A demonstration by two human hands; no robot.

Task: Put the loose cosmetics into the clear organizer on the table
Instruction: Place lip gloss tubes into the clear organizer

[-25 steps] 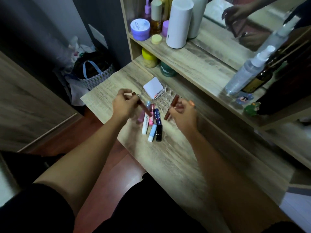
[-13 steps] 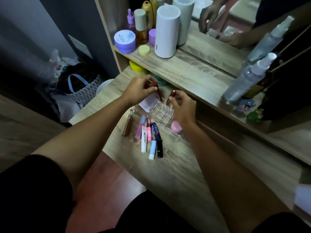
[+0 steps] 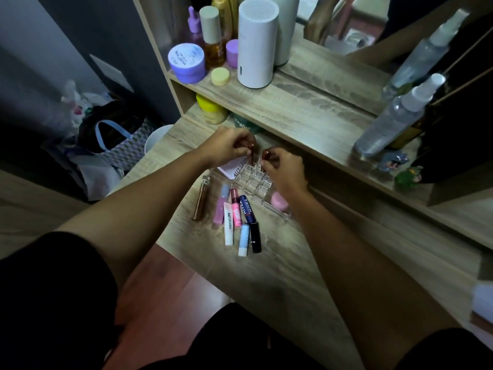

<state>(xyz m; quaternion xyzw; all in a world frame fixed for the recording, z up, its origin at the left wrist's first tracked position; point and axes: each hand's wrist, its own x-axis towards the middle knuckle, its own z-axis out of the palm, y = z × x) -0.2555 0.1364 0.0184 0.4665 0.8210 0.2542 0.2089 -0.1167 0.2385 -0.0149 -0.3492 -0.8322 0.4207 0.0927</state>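
The clear organizer point(image 3: 257, 182) with a grid of small cells stands on the wooden table point(image 3: 280, 276). My left hand point(image 3: 226, 148) pinches a dark brown lip tube point(image 3: 251, 152) upright over a far cell. My right hand point(image 3: 284, 169) grips a second brown lip tube point(image 3: 266, 154) upright beside it. In front lie loose cosmetics: a bronze tube point(image 3: 200, 200), a lilac gloss point(image 3: 221, 205), a white Panteno Lips tube point(image 3: 229, 224), a pink balm point(image 3: 235, 209), a navy Nivea stick point(image 3: 246, 208), a pale blue stick point(image 3: 243, 240) and a black tube point(image 3: 255, 237).
A pink round jar point(image 3: 278, 201) sits in the organizer's near tray, a white card point(image 3: 234, 166) behind it. The shelf above carries a white cylinder point(image 3: 257, 44), purple jar point(image 3: 186, 62), bottles and a spray bottle point(image 3: 394, 116). A bag point(image 3: 120, 142) stands on the floor at left.
Both hands carried the brown tubes from above the loose pile to the organizer's far cells and now hold them upright there. The camera view shifted closer.
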